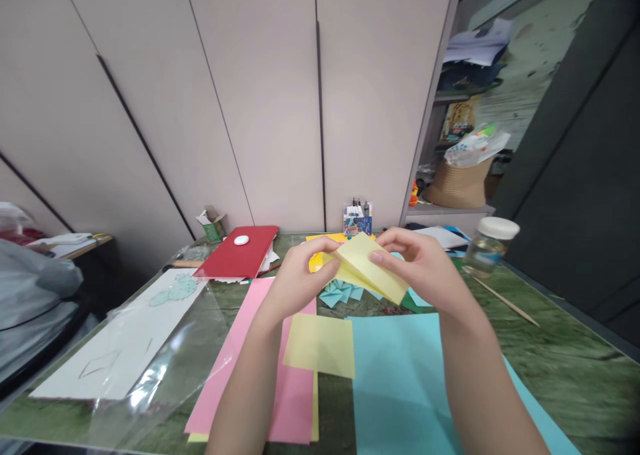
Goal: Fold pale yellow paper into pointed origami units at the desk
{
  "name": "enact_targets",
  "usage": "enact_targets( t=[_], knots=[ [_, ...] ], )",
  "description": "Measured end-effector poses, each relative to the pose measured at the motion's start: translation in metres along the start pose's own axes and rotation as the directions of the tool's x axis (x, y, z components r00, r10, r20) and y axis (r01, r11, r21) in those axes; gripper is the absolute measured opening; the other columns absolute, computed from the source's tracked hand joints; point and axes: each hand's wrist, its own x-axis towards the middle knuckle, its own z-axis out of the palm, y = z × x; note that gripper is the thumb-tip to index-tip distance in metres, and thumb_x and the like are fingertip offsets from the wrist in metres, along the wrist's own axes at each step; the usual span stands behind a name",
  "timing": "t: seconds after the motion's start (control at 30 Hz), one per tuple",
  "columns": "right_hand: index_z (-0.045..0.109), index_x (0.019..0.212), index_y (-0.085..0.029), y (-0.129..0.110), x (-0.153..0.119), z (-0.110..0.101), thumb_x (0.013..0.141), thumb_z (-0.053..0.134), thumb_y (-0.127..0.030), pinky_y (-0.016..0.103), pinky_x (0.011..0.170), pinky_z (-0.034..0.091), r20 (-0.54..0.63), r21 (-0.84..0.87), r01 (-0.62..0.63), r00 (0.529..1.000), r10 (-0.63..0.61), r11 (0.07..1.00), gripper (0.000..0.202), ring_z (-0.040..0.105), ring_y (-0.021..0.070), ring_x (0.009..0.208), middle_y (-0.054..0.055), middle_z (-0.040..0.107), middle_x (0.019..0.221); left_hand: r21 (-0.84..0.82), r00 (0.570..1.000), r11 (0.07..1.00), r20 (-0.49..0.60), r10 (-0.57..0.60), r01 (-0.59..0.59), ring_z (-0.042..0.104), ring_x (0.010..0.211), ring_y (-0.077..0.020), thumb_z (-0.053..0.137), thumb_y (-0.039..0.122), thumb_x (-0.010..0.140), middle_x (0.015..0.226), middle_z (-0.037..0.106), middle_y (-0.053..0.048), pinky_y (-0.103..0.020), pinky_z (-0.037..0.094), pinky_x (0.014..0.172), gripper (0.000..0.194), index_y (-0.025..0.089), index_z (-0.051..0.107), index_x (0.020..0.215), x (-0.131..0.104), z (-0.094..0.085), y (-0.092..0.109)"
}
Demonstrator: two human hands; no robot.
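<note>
A folded piece of pale yellow paper [367,261] is held up above the table between both hands. My left hand [305,271] pinches its left corner between thumb and fingers. With thumb on the front face and fingers behind, my right hand [425,265] grips the upper right part. Below lies a flat pale yellow paper rectangle [320,343], across the edge of the pink sheets [250,355] and beside the blue sheets [400,381]. Behind the hands sit several folded light-blue paper pieces [341,293], partly hidden.
A red folder [237,251] with a round white object stands back left, near a white drawing sheet [125,335] and clear plastic [170,361]. Right are a lidded jar [487,248] and a wooden stick [505,299]. A pen box [357,220] is by the cabinet. A person's sleeve [35,295] shows far left.
</note>
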Motion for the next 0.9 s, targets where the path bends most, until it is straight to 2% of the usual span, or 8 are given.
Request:
enact_targets(
  t=[0.13,0.27,0.33,0.5,0.6,0.67,0.77,0.9],
  knots=[
    [0.061,0.077,-0.02,0.003,-0.001,0.001,0.075,0.069,-0.036,0.024,0.053,0.043,-0.068,0.084,-0.035,0.997,0.041,0.996,0.018,0.06,0.0141,0.061,0.0,0.067,0.072,0.089,1.0,0.996,-0.011,0.009,-0.008,0.059,0.097,-0.0178,0.052,0.013,0.08,0.102,0.066,-0.002,-0.029,0.045,0.083,0.021,0.022,0.06,0.096,-0.002,-0.001,0.003],
    [0.06,0.077,-0.022,0.006,-0.001,0.003,0.073,0.07,-0.038,0.026,0.049,0.045,-0.174,0.188,-0.034,0.982,0.067,0.982,0.019,0.059,0.0152,0.055,0.001,0.067,0.068,0.149,1.0,0.989,-0.016,-0.019,0.021,0.056,0.107,-0.0208,0.06,0.016,0.075,0.116,0.062,-0.001,-0.032,0.045,0.087,0.04,0.027,0.056,0.113,-0.001,-0.002,0.003],
    [0.06,0.077,-0.023,0.006,0.0,0.004,0.073,0.07,-0.037,0.027,0.049,0.047,-0.211,0.217,-0.018,0.975,0.065,0.976,0.018,0.061,0.0157,0.056,0.001,0.068,0.069,0.149,0.999,0.988,-0.041,-0.034,0.04,0.055,0.109,-0.0215,0.064,0.019,0.073,0.118,0.061,-0.002,-0.033,0.044,0.088,0.043,0.028,0.055,0.115,0.0,-0.002,0.0],
    [0.059,0.078,-0.024,0.008,0.004,0.003,0.073,0.068,-0.04,0.03,0.052,0.051,-0.218,0.195,-0.025,0.974,0.068,0.981,0.02,0.064,0.0193,0.061,0.003,0.07,0.073,0.11,0.992,0.987,-0.046,-0.113,0.118,0.061,0.093,-0.0215,0.063,0.032,0.076,0.097,0.066,-0.003,-0.031,0.048,0.074,0.018,0.022,0.06,0.09,0.003,-0.003,-0.011],
    [0.059,0.079,-0.023,0.01,0.005,0.001,0.074,0.068,-0.041,0.028,0.052,0.049,-0.196,0.173,-0.022,0.979,0.056,0.985,0.021,0.063,0.0179,0.06,0.002,0.069,0.073,0.172,0.99,0.976,-0.074,-0.12,0.131,0.061,0.09,-0.0217,0.062,0.033,0.076,0.093,0.066,-0.003,-0.031,0.047,0.071,0.014,0.02,0.06,0.082,0.002,-0.006,-0.012],
    [0.06,0.081,-0.022,0.011,0.005,0.0,0.075,0.067,-0.041,0.027,0.052,0.047,-0.143,0.129,-0.038,0.988,0.057,0.991,0.021,0.063,0.0171,0.061,0.002,0.069,0.073,0.239,0.99,0.964,-0.101,-0.095,0.117,0.06,0.094,-0.0218,0.062,0.026,0.075,0.099,0.066,-0.002,-0.032,0.046,0.075,0.012,0.022,0.061,0.086,0.001,-0.007,-0.009],
    [0.06,0.082,-0.021,0.01,0.006,0.002,0.078,0.064,-0.04,0.026,0.056,0.045,-0.072,-0.036,-0.046,0.996,0.043,0.998,0.02,0.062,0.0173,0.067,0.002,0.069,0.077,0.322,0.994,0.943,-0.102,-0.047,0.077,0.059,0.099,-0.0226,0.062,0.017,0.072,0.104,0.066,-0.002,-0.035,0.045,0.082,0.02,0.024,0.062,0.091,0.0,-0.005,-0.004],
    [0.059,0.081,-0.021,0.005,0.006,0.008,0.08,0.06,-0.032,0.027,0.065,0.042,-0.043,-0.281,0.02,0.999,-0.033,0.959,0.011,0.061,0.0174,0.074,0.0,0.067,0.077,0.359,0.998,0.932,-0.064,-0.028,0.049,0.059,0.1,-0.0243,0.06,0.019,0.075,0.102,0.067,-0.004,-0.037,0.044,0.084,0.012,0.022,0.062,0.087,0.001,-0.001,-0.001]
  ],
)
